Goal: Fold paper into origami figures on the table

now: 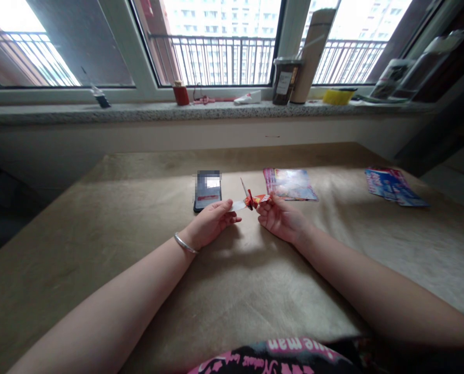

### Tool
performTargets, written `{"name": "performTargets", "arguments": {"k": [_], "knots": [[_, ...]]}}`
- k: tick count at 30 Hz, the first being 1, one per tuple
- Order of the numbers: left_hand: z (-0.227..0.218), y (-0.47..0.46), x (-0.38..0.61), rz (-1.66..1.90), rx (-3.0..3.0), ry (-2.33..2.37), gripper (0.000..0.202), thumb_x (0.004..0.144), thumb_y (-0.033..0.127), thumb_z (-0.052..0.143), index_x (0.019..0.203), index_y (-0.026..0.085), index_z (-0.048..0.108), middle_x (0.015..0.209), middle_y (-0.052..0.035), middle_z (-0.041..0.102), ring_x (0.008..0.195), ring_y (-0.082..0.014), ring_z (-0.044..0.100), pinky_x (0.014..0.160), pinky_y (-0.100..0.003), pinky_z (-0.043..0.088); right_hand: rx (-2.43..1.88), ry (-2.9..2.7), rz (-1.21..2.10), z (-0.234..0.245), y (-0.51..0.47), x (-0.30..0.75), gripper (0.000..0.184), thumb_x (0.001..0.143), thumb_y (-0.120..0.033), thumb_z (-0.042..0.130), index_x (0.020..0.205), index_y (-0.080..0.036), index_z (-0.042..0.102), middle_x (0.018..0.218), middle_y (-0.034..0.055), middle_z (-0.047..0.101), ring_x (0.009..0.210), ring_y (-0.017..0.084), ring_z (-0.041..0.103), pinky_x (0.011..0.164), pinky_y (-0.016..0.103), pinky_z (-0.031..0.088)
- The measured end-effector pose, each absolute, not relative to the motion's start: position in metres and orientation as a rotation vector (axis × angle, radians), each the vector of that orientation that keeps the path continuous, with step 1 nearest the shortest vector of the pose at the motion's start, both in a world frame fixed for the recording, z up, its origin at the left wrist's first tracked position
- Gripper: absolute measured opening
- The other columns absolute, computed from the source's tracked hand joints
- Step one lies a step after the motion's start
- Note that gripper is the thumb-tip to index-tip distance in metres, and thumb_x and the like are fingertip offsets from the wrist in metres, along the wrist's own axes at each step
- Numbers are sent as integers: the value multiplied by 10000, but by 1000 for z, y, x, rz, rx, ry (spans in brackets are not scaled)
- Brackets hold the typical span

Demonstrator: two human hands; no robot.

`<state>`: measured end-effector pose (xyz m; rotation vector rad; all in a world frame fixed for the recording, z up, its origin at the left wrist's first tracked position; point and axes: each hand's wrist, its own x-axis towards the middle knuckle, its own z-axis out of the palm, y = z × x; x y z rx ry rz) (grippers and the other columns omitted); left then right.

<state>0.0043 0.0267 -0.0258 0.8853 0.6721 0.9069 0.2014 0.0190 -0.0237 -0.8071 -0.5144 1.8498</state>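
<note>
A small folded paper figure (249, 200), red and white with a thin point sticking up, hangs just above the tan table (138, 249) between my two hands. My left hand (212, 223), with a silver bangle on the wrist, pinches its white left end. My right hand (281, 218) pinches its red right end. Both hands have their fingers closed on the paper. A dark phone (207, 190) lies right behind my left hand.
A stack of colourful paper sheets (290, 184) lies behind my right hand, and another stack (393, 187) sits at the far right. The stone windowsill (138, 110) holds a red box (181, 94), a dark cup (285, 80), a cardboard tube and a yellow bowl (338, 96).
</note>
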Motion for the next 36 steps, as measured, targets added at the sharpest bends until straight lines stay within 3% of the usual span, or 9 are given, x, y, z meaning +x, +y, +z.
{"name": "performTargets", "arguments": {"k": [10, 17, 22, 25, 28, 36], "knots": [[-22, 27, 0, 919, 837, 597, 328, 673, 379, 775, 632, 126, 570, 584, 27, 553, 633, -95, 588, 750, -250, 498, -803, -491, 1751, -27, 23, 202, 253, 796, -375, 646, 630, -206, 557, 621, -30, 645, 579, 98, 566, 518, 211, 414], [-28, 28, 5, 956, 885, 706, 259, 752, 343, 716, 782, 100, 634, 625, 1, 588, 613, -78, 562, 770, -262, 493, -938, -629, 1623, -28, 27, 206, 264, 799, -444, 607, 689, -214, 542, 627, -5, 649, 583, 120, 583, 563, 244, 452], [-27, 27, 5, 934, 896, 739, 263, 675, 287, 773, 853, 118, 677, 742, -14, 631, 669, -74, 564, 764, -231, 476, -984, -735, 1559, -27, 20, 201, 215, 714, -340, 682, 743, -211, 512, 658, -25, 626, 576, 99, 567, 535, 219, 427], [-27, 26, 6, 912, 974, 771, 269, 657, 295, 778, 850, 129, 690, 849, -39, 654, 720, -91, 571, 764, -234, 466, -1019, -899, 1443, -29, 17, 195, 312, 639, -312, 733, 832, -220, 506, 704, -44, 611, 564, 86, 549, 492, 204, 396], [-27, 24, 6, 865, 1145, 818, 279, 685, 350, 749, 859, 139, 693, 832, -39, 654, 728, -105, 571, 728, -230, 454, -1086, -1033, 1317, -30, 17, 192, 368, 637, -369, 724, 882, -222, 491, 733, -44, 601, 547, 88, 532, 455, 208, 378], [-25, 17, 8, 778, 1517, 855, 234, 788, 364, 627, 878, 156, 685, 788, -35, 655, 708, -130, 569, 679, -239, 442, -1217, -1179, 1141, -33, 19, 197, 268, 668, -406, 688, 746, -203, 533, 624, -35, 546, 560, 108, 505, 444, 215, 367]]}}
